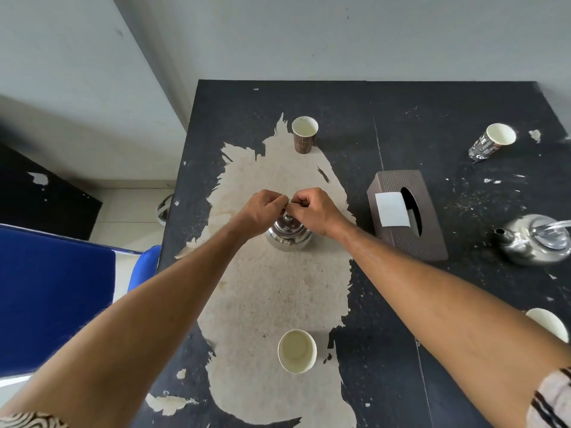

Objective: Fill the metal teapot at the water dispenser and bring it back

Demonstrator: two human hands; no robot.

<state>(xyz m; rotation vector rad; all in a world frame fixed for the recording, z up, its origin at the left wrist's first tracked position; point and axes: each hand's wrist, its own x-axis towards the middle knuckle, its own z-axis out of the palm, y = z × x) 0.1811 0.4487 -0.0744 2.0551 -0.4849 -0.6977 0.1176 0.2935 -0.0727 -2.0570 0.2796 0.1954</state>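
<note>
A shiny metal teapot (288, 234) stands on the worn middle of the black table (401, 118), its lid on. Both my hands meet just above it. My left hand (265, 205) and my right hand (312, 210) are closed, fingertips together, on the thin handle over the lid. My hands hide most of the handle and the teapot's far side. A second metal teapot (534, 239) with a spout pointing left sits at the table's right edge.
Paper cups stand at the back (305, 134), the front (297, 351), the back right (492, 142) and the right edge (548, 324). A brown tissue box (404, 219) lies right of the teapot. A blue chair (55, 291) stands left of the table.
</note>
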